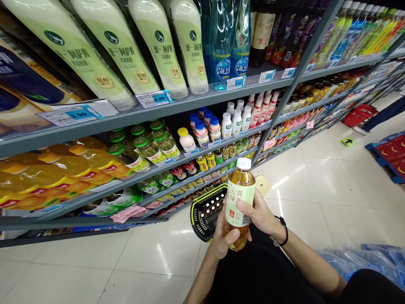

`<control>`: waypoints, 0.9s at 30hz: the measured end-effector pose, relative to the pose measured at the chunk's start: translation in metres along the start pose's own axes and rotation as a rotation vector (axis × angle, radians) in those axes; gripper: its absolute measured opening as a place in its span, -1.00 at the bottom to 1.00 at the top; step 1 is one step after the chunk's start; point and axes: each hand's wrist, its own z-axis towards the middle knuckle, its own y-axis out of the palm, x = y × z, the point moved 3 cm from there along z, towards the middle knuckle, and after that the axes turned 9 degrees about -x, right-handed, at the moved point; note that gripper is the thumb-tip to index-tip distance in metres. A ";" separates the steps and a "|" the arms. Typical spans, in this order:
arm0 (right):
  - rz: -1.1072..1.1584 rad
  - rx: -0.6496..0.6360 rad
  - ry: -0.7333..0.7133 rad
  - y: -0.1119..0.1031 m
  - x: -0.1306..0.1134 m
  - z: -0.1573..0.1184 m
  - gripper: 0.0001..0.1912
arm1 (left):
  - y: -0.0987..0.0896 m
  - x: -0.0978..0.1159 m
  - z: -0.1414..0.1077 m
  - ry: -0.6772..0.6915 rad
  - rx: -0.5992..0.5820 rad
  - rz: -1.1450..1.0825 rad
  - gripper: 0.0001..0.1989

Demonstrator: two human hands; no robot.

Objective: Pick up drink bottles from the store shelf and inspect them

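A tea bottle (240, 207) with a white cap, a pale green label and amber liquid stands nearly upright in front of my body. My left hand (221, 238) wraps its lower part, the thumb across the front near the base. Around its right side curls my right hand (261, 213), the thumb resting on the label; a dark band circles that wrist. Behind the bottle, a black basket (202, 236) with a yellow-green rim is partly hidden by the bottle and my left hand.
Drink shelves (190, 99) run along the left and ahead, with price tags on their edges. A red basket (360, 115) and a person's leg (384, 112) are far right. Boxes on a blue pallet (381, 162) stand at right; plastic-wrapped bottles (363, 261) lie lower right.
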 end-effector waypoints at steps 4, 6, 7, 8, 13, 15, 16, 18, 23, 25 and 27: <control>0.002 -0.001 0.004 0.000 -0.001 0.001 -0.32 | 0.009 0.013 0.007 0.039 -0.055 -0.046 -0.22; 0.014 -0.013 -0.002 0.001 -0.001 0.001 -0.34 | 0.010 0.014 0.007 0.053 -0.067 -0.059 -0.28; 0.019 -0.017 -0.005 0.001 -0.001 0.001 -0.35 | 0.009 0.013 0.007 0.059 -0.070 -0.063 -0.29; 0.023 -0.018 -0.010 0.001 0.000 0.001 -0.36 | 0.009 0.012 0.006 0.065 -0.074 -0.067 -0.29; 0.054 -0.040 -0.018 0.003 0.000 0.002 -0.39 | 0.008 0.011 0.005 0.086 -0.081 -0.069 -0.34; 0.058 -0.046 -0.029 0.003 0.000 0.002 -0.41 | 0.008 0.010 0.004 0.085 -0.083 -0.060 -0.43; 0.054 -0.045 -0.036 0.003 -0.001 0.002 -0.42 | 0.008 0.009 0.004 0.087 -0.084 -0.058 -0.47; 0.039 -0.037 -0.046 0.003 -0.001 0.001 -0.42 | 0.007 0.006 0.003 0.097 -0.081 -0.064 -0.49; 0.038 -0.033 -0.056 0.003 -0.002 0.000 -0.43 | 0.004 -0.002 0.000 0.085 -0.049 -0.095 -0.33; 0.049 -0.036 -0.057 0.004 -0.002 -0.001 -0.44 | 0.004 -0.003 0.001 0.068 -0.042 -0.094 -0.27; 0.052 -0.030 -0.056 0.004 -0.003 -0.001 -0.45 | 0.006 -0.001 0.002 0.059 -0.040 -0.095 -0.25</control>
